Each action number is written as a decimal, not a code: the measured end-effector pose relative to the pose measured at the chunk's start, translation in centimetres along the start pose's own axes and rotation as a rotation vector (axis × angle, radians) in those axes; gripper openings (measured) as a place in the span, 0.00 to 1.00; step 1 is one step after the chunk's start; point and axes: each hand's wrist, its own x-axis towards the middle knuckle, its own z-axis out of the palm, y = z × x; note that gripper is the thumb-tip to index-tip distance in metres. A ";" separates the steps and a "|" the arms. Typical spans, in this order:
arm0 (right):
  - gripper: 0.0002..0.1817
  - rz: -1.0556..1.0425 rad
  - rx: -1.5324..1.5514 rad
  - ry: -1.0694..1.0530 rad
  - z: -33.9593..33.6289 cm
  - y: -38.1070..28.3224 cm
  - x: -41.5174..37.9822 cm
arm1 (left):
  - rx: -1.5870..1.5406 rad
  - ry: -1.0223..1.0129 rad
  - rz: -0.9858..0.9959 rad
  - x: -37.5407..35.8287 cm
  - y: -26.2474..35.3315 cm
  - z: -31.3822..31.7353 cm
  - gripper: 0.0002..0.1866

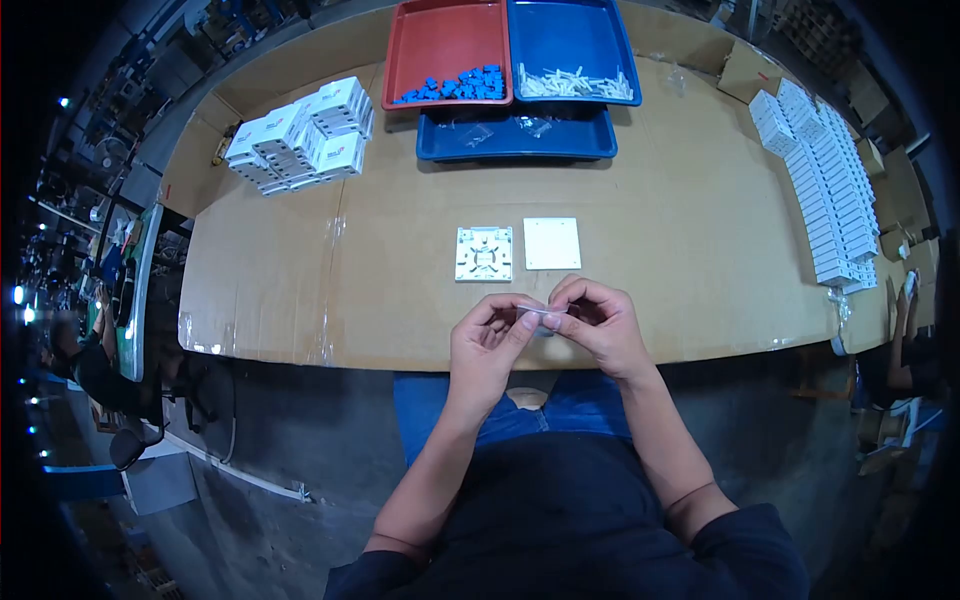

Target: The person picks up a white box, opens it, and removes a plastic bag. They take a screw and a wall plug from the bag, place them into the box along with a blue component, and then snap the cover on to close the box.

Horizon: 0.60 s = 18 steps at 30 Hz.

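Near the front edge of the cardboard-covered table [400,320], my left hand [492,338] and my right hand [603,325] meet, fingertips pinched on a small clear plastic bag [543,310]. What the bag holds is too small to tell. Just beyond the hands lies an open white square box [484,254] with its inner fittings showing. A flat white square cover [552,244] lies to the right of it, a narrow gap between them.
A red tray [447,50] holds blue parts, a blue tray [572,45] white sticks. A lower blue tray [517,143] holds small clear bags. Stacked white boxes [300,138] stand back left, rows of white boxes [822,190] right. People [95,355] are at both sides.
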 end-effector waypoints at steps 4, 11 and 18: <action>0.06 0.004 -0.018 -0.026 -0.2 0.0 0.0 | 0.090 -0.079 0.071 0.0 0.0 -0.5 0.07; 0.06 0.030 0.049 -0.009 0.1 0.3 -0.3 | 0.058 -0.051 0.147 -0.4 -0.7 -0.2 0.06; 0.05 0.014 0.053 -0.019 0.2 0.4 -0.5 | 0.008 -0.024 0.030 -1.0 0.4 0.5 0.06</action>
